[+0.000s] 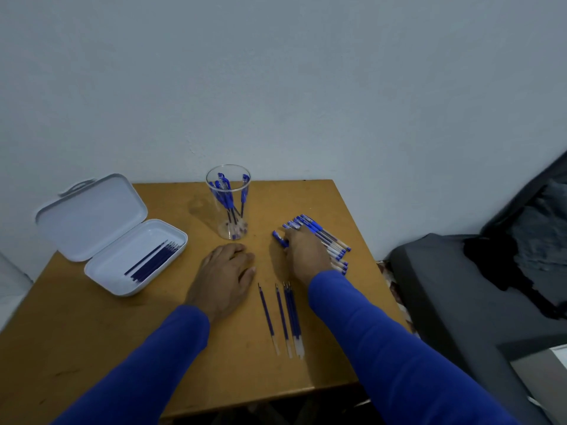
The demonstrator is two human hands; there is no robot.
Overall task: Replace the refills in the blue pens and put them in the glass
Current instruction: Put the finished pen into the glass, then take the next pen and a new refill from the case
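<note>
One clear glass [228, 204] stands on one wooden bench [92, 332]; it holds several capped blue pens [225, 196], about five, though overlap prevents an exact count. A row of blue pens [322, 237] lies flat, partly covered, so only about eight can be made out. Four loose refills [283, 317] lie side by side on the bench. One open white case [101, 228] contains about six further refills [153, 260], closely packed. Two hands are visible: left hand [227, 271], right hand [305, 256].
</note>
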